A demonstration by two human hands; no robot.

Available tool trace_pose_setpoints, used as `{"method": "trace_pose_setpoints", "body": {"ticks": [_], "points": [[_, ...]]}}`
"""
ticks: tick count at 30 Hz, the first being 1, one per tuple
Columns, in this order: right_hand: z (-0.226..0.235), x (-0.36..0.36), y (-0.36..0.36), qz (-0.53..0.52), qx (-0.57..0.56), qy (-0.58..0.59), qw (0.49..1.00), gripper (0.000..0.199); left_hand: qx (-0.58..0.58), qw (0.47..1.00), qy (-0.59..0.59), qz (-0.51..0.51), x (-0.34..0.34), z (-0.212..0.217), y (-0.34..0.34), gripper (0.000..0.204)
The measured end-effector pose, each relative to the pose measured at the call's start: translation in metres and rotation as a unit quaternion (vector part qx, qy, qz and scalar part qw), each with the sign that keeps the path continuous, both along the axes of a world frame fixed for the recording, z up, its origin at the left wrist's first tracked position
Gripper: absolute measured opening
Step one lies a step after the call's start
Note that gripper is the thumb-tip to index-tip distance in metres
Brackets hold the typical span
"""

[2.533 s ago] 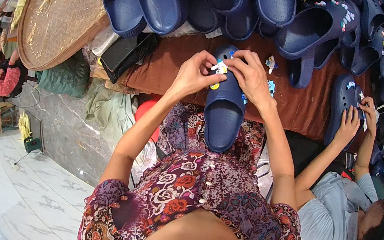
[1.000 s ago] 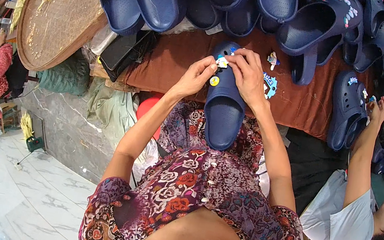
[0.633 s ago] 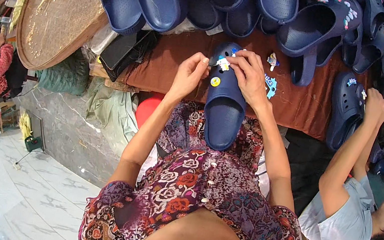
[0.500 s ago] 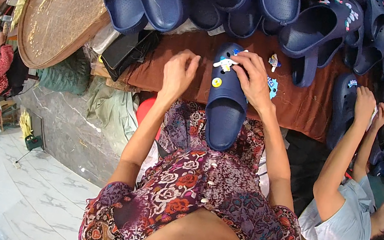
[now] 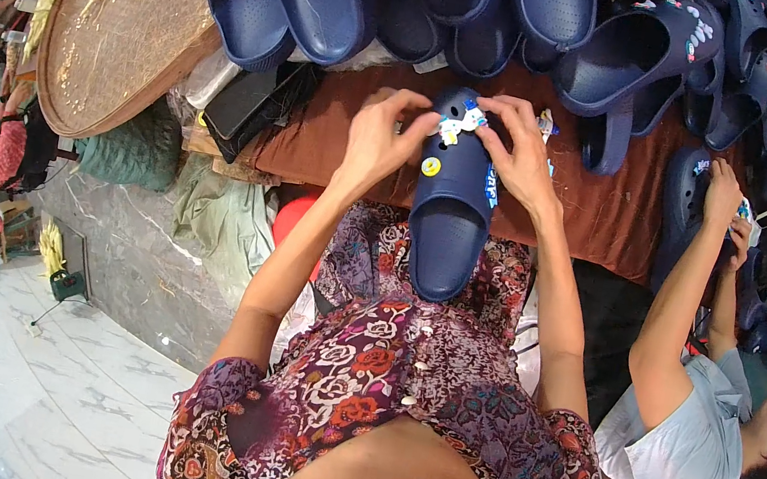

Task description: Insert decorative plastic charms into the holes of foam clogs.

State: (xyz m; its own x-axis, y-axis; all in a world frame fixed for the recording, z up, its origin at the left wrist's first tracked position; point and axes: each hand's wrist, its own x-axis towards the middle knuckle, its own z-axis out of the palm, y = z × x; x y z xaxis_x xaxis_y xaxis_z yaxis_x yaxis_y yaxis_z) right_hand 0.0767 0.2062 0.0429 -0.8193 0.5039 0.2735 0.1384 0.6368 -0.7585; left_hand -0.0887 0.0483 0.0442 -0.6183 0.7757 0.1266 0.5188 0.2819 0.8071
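Navy clog (image 5: 450,215) lies between left hand (image 5: 382,138) and right hand (image 5: 524,162), each grip half-curled; hold on part-covered charms (image 5: 451,132) unclear.

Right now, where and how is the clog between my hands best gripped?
I'd pinch the heel rim of the clog from your side: it points toward you, past the brown cloth, while charms sit on the toe between your left hand and right hand.

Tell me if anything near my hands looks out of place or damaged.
The navy clog shows no visible damage, but a small charm lies loose on the brown cloth by your right hand, off the clog.
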Motion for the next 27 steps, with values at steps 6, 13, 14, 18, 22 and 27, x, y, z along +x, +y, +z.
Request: {"method": "trace_pose_setpoints", "body": {"ticks": [6, 13, 14, 18, 22, 27], "points": [[-0.007, -0.009, 0.006, 0.032, -0.025, -0.018, 0.999, 0.032, 0.01, 0.996, -0.033, -0.081, 0.006, 0.0, 0.012, 0.029], [-0.007, -0.008, 0.006, 0.026, -0.029, -0.02, 0.999, 0.032, 0.03, 0.992, 0.004, -0.124, 0.002, -0.002, 0.009, 0.025], [-0.007, -0.008, 0.006, 0.026, -0.03, -0.017, 0.999, 0.033, 0.03, 0.992, 0.004, -0.124, 0.001, -0.004, 0.008, 0.025], [-0.01, -0.009, 0.008, 0.016, -0.068, -0.003, 0.998, 0.036, 0.02, 0.984, -0.155, -0.092, -0.006, -0.015, 0.012, 0.028], [-0.015, -0.013, 0.006, -0.015, -0.127, -0.01, 0.992, 0.038, 0.081, 0.982, -0.167, -0.021, -0.001, -0.034, 0.02, 0.067], [-0.023, -0.013, 0.007, -0.024, -0.117, -0.027, 0.992, 0.037, 0.006, 0.922, -0.382, -0.06, -0.009, -0.038, 0.028, 0.093]]}}
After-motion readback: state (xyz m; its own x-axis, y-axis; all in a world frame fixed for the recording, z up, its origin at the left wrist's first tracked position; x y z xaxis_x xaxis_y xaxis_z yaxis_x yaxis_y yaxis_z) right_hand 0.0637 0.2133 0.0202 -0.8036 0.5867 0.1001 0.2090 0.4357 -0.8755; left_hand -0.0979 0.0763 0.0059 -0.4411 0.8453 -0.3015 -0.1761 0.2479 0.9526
